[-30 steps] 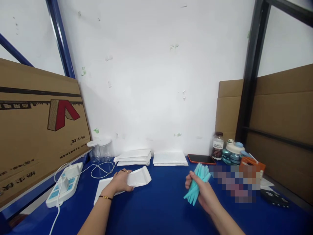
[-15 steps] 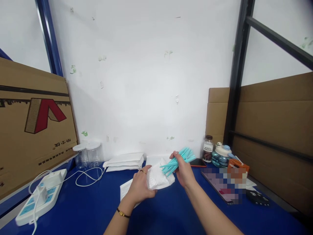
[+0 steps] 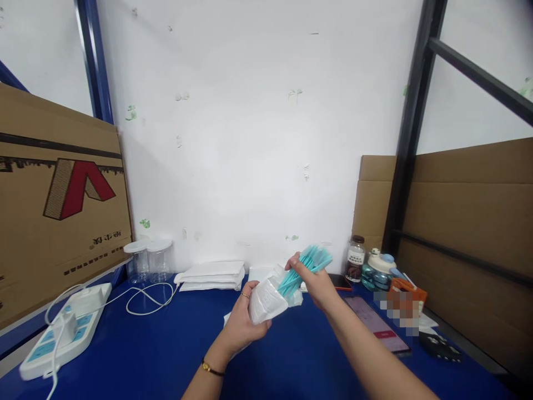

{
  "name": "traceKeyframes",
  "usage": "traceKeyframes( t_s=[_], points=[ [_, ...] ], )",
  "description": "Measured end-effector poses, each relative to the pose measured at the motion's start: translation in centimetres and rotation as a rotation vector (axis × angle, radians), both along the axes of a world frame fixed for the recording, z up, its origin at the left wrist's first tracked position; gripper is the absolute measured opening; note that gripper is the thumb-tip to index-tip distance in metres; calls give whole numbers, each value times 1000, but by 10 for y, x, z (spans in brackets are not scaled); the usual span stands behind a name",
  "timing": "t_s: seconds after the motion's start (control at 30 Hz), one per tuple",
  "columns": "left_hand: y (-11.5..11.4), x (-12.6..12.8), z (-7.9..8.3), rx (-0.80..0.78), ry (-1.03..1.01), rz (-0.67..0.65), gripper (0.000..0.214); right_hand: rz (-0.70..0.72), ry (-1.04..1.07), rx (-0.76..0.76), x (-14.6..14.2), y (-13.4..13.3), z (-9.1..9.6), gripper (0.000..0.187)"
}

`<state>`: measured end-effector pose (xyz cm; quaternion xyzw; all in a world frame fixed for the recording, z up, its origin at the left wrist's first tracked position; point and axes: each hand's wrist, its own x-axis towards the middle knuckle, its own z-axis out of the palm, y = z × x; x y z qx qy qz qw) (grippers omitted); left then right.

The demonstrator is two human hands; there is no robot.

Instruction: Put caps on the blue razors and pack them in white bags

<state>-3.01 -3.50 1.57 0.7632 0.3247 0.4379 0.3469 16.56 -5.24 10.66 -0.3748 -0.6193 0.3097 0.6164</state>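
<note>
Near the middle of the blue tabletop, my left hand (image 3: pixel 244 321) is closed around a white paper-like pouch (image 3: pixel 268 300). A bundle of thin turquoise sticks (image 3: pixel 302 272) sits in the closed fingers of my right hand (image 3: pixel 312 280). The pointed lower ends of the sticks reach to the pouch's upper right edge; whether they are inside it I cannot tell. A bit of white material shows behind the pouch and below my left hand, mostly hidden.
White folded pouches (image 3: pixel 212 276) are stacked by the wall, left of two clear lidded jars (image 3: pixel 160 264)' right side. A power strip (image 3: pixel 66 333) with a white cable lies left. At right are a brown-capped bottle (image 3: pixel 355 258), a teal cup (image 3: pixel 377 272), an orange box (image 3: pixel 406 300) and a phone (image 3: pixel 370 322).
The pouch has been tilted up and turned in my left hand. My right hand has brought the stick ends to its upper edge. The camera view has shifted slightly.
</note>
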Motion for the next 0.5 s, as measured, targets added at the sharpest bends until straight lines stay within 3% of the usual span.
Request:
traceKeyframes(
  t_s=[0.2,0.4,0.5],
  points=[
    [-7,5,10,65,23,109,93,127,-108,23,-11,0,33,30],
    [-13,31,12,189,-154,385,77,172,-58,-147,-37,-5,35,29],
    [-14,41,10,183,-201,431,75,177,-119,-234,-45,-8,37,30]
  ],
)
